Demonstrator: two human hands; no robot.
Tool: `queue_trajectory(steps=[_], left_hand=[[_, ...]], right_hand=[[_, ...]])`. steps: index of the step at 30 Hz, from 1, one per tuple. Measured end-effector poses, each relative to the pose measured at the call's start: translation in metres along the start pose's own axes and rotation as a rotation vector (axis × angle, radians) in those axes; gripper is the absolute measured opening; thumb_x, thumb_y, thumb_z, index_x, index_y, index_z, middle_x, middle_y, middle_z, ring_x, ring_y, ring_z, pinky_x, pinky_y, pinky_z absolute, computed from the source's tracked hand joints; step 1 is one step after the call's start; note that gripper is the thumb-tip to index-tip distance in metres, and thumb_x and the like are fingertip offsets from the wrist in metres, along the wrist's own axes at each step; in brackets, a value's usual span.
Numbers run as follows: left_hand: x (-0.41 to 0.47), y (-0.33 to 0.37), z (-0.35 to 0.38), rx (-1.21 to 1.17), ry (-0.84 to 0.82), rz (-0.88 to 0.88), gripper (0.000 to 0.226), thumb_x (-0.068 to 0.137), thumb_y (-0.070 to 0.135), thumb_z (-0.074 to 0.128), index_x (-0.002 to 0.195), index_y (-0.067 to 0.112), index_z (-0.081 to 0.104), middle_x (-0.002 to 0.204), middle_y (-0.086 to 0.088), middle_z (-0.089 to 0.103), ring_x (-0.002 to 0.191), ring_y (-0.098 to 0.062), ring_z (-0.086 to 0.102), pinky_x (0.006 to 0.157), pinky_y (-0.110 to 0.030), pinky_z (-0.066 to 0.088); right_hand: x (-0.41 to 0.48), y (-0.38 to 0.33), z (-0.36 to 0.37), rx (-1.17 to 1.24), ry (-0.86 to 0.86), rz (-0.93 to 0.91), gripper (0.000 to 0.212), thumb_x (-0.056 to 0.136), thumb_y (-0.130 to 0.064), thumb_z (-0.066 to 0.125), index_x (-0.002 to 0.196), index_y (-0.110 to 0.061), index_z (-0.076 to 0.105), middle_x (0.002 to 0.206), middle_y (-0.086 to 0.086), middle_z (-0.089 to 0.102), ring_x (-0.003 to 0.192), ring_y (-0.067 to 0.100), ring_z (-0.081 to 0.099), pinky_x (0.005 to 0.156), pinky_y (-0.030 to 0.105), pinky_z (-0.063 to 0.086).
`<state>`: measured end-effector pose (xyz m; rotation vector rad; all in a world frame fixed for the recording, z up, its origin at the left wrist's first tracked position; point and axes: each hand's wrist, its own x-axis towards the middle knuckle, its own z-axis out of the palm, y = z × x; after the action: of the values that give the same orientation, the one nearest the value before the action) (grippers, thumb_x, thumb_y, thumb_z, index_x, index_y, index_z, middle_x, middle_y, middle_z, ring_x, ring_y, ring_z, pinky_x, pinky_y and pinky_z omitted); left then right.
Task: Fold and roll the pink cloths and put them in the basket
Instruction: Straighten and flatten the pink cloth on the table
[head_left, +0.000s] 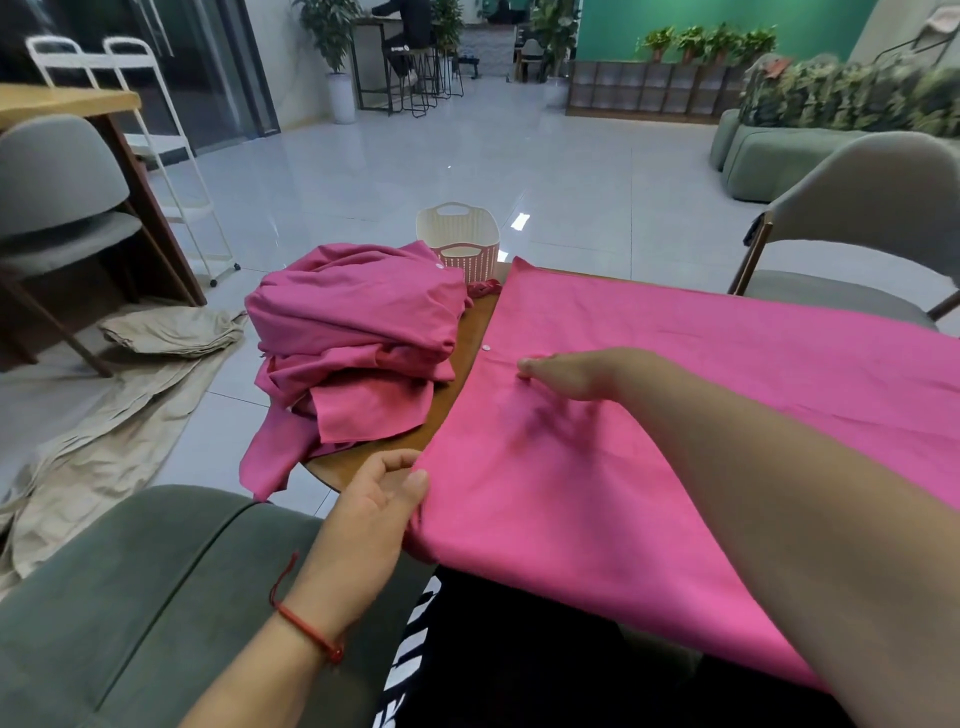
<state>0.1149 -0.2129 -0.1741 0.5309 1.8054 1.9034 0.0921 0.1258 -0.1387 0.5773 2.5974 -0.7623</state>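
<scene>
A bright pink cloth (675, 374) lies spread flat over the wooden table (457, 364), its near edge hanging toward my lap. My left hand (382, 493) pinches its near-left corner between thumb and fingers. Reaching across the cloth, my right hand (571, 371) rests palm down with fingers straight near the left edge. A heap of darker pink cloths (358, 332) sits at the table's left end. The cream basket (460, 241) stands at the far edge behind the heap, with something pink inside.
A grey chair (857, 218) stands at the table's far right, and a green armchair (130, 597) is by my left arm. Beige fabric (130, 395) lies on the tiled floor to the left, beside another table and chair (57, 197).
</scene>
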Motion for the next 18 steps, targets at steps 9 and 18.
queue_trajectory(steps=[9,18], left_hand=[[-0.012,-0.004,-0.016,0.754,0.131,0.053,0.045,0.086,0.031,0.082,0.119,0.036,0.053,0.077,0.012,0.067,0.075,-0.001,0.062,0.069,-0.023,0.044],[0.032,0.016,0.036,1.004,0.013,0.405,0.023,0.090,0.027,0.068,0.112,0.030,0.061,0.104,0.013,0.062,0.094,-0.016,0.061,0.088,-0.040,0.054]], right_hand=[[-0.020,-0.002,0.005,-0.089,0.096,-0.057,0.053,0.117,-0.034,0.025,0.166,-0.014,0.033,0.174,0.011,0.026,0.162,0.027,0.021,0.131,0.042,0.017],[-0.075,0.078,-0.013,-0.120,0.388,-0.047,0.049,0.111,-0.033,0.047,0.160,-0.032,0.044,0.170,0.001,0.036,0.154,0.023,0.037,0.126,0.034,0.024]])
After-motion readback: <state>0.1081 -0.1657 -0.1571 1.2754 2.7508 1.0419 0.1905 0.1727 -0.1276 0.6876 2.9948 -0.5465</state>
